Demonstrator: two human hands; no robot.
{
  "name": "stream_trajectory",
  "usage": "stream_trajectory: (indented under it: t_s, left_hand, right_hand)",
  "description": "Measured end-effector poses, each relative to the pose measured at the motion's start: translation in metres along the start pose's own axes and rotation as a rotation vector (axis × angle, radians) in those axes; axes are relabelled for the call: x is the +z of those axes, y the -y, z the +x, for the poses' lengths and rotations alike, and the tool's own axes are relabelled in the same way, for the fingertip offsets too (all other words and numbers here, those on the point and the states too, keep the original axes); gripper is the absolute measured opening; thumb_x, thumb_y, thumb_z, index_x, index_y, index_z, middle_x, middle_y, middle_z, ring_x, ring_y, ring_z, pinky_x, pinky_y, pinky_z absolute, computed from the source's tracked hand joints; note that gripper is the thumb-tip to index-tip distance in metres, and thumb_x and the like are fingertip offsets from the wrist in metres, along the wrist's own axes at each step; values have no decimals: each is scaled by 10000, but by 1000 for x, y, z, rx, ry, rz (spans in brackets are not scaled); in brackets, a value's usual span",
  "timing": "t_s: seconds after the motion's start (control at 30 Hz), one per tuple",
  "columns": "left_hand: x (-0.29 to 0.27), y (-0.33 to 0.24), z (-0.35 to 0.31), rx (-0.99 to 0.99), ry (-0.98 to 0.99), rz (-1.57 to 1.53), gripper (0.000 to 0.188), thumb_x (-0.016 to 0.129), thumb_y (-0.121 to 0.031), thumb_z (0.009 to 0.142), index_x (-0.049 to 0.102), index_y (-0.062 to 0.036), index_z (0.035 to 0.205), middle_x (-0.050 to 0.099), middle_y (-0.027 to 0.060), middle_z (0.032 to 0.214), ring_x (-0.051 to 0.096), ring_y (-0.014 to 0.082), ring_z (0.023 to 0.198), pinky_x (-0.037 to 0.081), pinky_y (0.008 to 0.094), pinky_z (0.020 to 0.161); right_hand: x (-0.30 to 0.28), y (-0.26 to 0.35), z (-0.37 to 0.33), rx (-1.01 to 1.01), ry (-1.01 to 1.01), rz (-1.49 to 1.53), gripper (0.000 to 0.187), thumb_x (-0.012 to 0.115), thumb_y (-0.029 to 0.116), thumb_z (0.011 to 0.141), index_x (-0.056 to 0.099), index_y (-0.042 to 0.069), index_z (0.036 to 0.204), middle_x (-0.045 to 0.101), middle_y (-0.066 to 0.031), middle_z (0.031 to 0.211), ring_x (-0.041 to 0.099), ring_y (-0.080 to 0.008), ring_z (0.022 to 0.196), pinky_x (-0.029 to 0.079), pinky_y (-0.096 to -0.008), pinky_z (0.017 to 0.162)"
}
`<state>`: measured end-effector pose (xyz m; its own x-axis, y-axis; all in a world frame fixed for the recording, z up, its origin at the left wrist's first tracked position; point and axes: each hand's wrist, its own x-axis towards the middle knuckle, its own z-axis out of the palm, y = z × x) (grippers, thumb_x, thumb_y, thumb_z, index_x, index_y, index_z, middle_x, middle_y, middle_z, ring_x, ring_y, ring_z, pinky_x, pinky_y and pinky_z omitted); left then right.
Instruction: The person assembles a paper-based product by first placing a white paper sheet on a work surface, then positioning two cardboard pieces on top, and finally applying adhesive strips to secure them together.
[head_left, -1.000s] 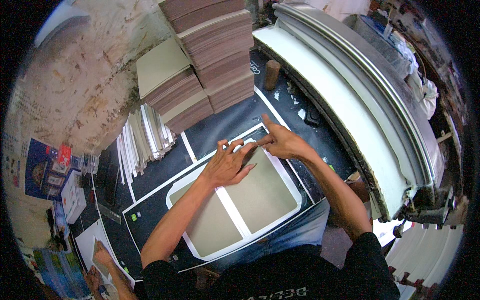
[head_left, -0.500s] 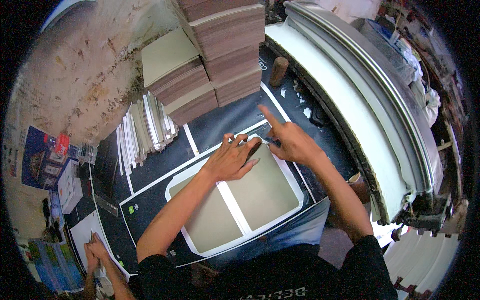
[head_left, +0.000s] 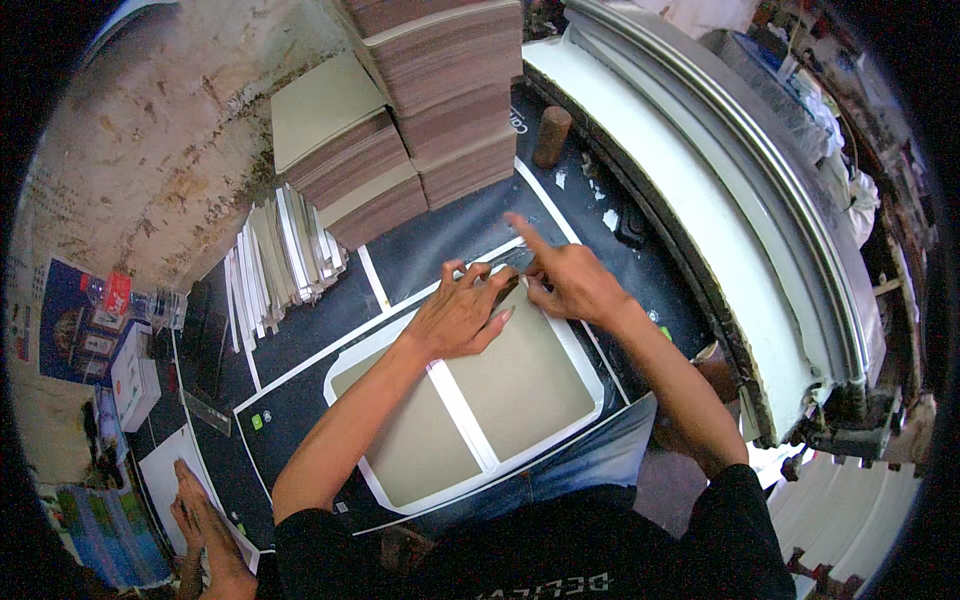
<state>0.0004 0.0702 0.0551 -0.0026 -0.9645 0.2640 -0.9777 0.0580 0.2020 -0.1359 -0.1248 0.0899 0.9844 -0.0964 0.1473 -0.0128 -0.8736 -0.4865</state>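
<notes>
Two grey boards (head_left: 520, 375) lie side by side on a white paper cover (head_left: 478, 440) whose margins frame them, with a white strip between them. My left hand (head_left: 462, 312) rests over the far part of the boards, fingers spread and bent, thumb stretched out. One of its fingers is in dark shadow near the far corner. Just right of it, my right hand (head_left: 578, 287) is at the cover's far right corner. Its index finger points outward, while the thumb and folded fingers close on the paper edge. The exact fold is hidden beneath both hands.
A dark mat with white lines (head_left: 410, 270) covers the table. Tall board stacks (head_left: 455, 110) stand behind, beside leaning strips (head_left: 280, 260). A brown cylinder (head_left: 552, 137) and a large machine with a curved edge (head_left: 690, 200) are at right. Another person's hands (head_left: 200, 510) are at lower left.
My right hand has shifted slightly toward the left hand at the corner. The left hand stays nearly in place. The other person's hands have moved from bunched to flatter.
</notes>
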Motion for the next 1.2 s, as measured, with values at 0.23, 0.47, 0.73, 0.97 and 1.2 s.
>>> stream_trajectory:
  t_s: [0.23, 0.47, 0.73, 0.97, 1.2]
  left_hand:
    - [8, 3, -4, 31, -90, 16, 617, 686, -365, 917, 474, -29, 1390, 553, 107, 1340, 481, 306, 1234, 296, 534, 1052]
    - [6, -5, -11, -112, -134, -31, 735, 781, -410, 847, 501, -44, 1420, 484, 92, 1419, 444, 286, 1295, 283, 522, 1052]
    - [9, -6, -14, -130, -113, -36, 680, 783, -355, 854, 499, -42, 1387, 493, 101, 1417, 517, 291, 1240, 280, 519, 1045]
    - [4, -14, -9, -106, -234, -64, 558, 709, -256, 919, 432, -46, 1354, 685, 72, 1101, 618, 237, 1059, 334, 484, 956]
    - [10, -15, -10, -89, -255, 59, 486, 719, -210, 878, 531, -63, 1301, 658, 62, 1074, 625, 218, 1017, 320, 489, 966]
  right_hand:
    - [3, -4, -15, 128, -394, 415, 931, 655, -27, 806, 186, 51, 1606, 712, -272, 1111, 750, -307, 874, 602, -396, 777]
    - [27, 29, -37, 2, -184, 334, 1000, 639, -67, 831, 31, 24, 1620, 214, -248, 1649, 426, -408, 1413, 301, -512, 1177]
    - [39, 32, -34, 6, -162, 61, 992, 606, -63, 869, -50, 7, 1610, 308, -314, 1582, 499, -425, 1351, 362, -512, 1138]
    - [38, 37, -37, 116, -30, -22, 1001, 609, -41, 886, -83, 13, 1608, 374, -311, 1557, 590, -341, 1297, 321, -561, 1127]
    - [21, 39, -30, 23, -129, 40, 1039, 676, 18, 892, -73, 24, 1613, 378, -279, 1575, 577, -318, 1322, 282, -539, 1160]
